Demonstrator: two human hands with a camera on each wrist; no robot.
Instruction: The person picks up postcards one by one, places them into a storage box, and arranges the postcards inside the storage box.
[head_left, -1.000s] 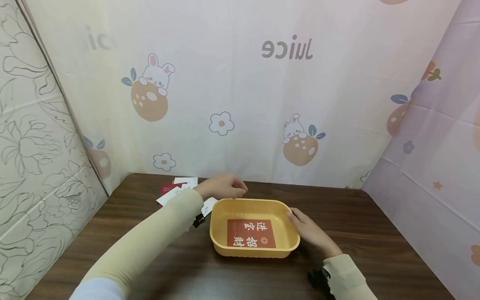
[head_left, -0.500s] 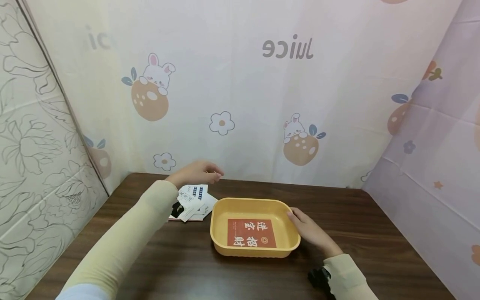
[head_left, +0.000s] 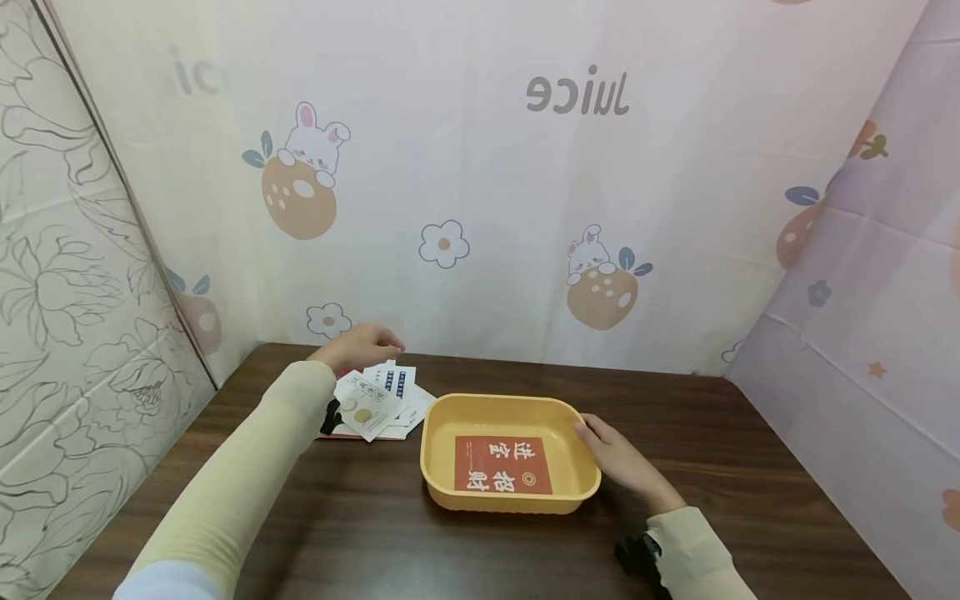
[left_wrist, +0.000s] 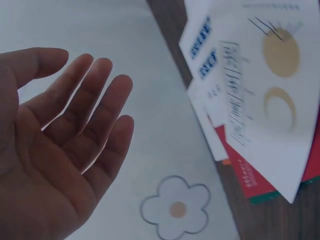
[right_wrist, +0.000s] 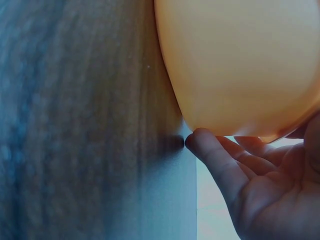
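Observation:
My left hand (head_left: 365, 346) hovers over the back of a loose pile of paper cards (head_left: 371, 404) at the back left of the table. Its fingers (left_wrist: 97, 120) are spread and relaxed, with nothing in the palm. White cards lie on top of the pile, and a red one (left_wrist: 250, 175) shows underneath. My right hand (head_left: 622, 462) grips the right end of a yellow plastic tray (head_left: 510, 504), thumb over the rim and fingers against the outer wall (right_wrist: 235, 65). Flat inside the tray lies a red card (head_left: 502, 465) with white characters.
The dark wooden table (head_left: 360, 525) ends at the back against a printed curtain (head_left: 480, 167). More patterned cloth (head_left: 885, 333) hangs along the right side. A panel with line-drawn flowers (head_left: 82, 333) bounds the left.
My left hand has moved left from above the tray's back rim to over the paper pile, uncovering more of the cards. The right hand and tray stay in place.

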